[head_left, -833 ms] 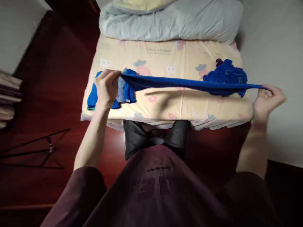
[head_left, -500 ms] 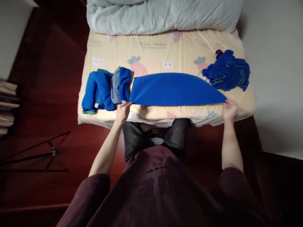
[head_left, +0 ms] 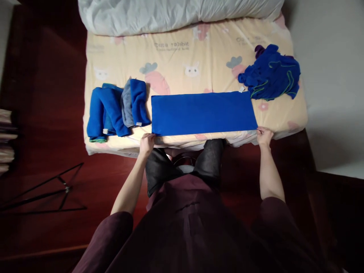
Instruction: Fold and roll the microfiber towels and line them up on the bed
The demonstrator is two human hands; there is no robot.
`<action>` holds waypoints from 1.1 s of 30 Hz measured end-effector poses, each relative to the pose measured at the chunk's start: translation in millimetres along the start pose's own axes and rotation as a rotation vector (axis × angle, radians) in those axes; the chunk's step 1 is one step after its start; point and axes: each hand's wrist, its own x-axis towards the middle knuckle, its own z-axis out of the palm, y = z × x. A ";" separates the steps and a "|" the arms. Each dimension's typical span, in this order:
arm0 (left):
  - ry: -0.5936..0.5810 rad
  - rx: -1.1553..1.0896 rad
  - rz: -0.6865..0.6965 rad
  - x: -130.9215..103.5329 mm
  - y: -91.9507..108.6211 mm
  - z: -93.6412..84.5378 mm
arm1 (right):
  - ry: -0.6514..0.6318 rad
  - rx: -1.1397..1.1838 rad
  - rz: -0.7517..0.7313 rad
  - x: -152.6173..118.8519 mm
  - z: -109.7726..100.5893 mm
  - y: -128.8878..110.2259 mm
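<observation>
A blue towel [head_left: 203, 113] lies flat on the bed as a long rectangle, with a small white tag at its far right corner. My left hand [head_left: 147, 144] pinches the near left corner, and my right hand [head_left: 264, 135] pinches the near right corner. Left of the towel are rolled or folded cloths: a blue and grey one [head_left: 138, 100] close by, and blue ones [head_left: 96, 110] further out, with small white labels. To the right, a crumpled pile of blue cloths [head_left: 273, 76] with green edging touches or nearly touches the towel's far right corner.
The bed [head_left: 119, 57] has a yellow sheet printed with carrots and rabbits. A pale quilt [head_left: 182, 13] is bunched along its far side. A black tripod stand [head_left: 64, 185] rests on the dark red floor at left. A wall [head_left: 335, 94] rises at right.
The towel has gone from a bowed shape to a flat rectangle lying on the sheet. Both hands have come lower and nearer to me, still at its near corners. The view has shifted slightly.
</observation>
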 end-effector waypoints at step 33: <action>-0.079 -0.148 0.015 83.0 166.3 109.8 | -0.552 0.213 -0.411 -59.4 185.3 -325.6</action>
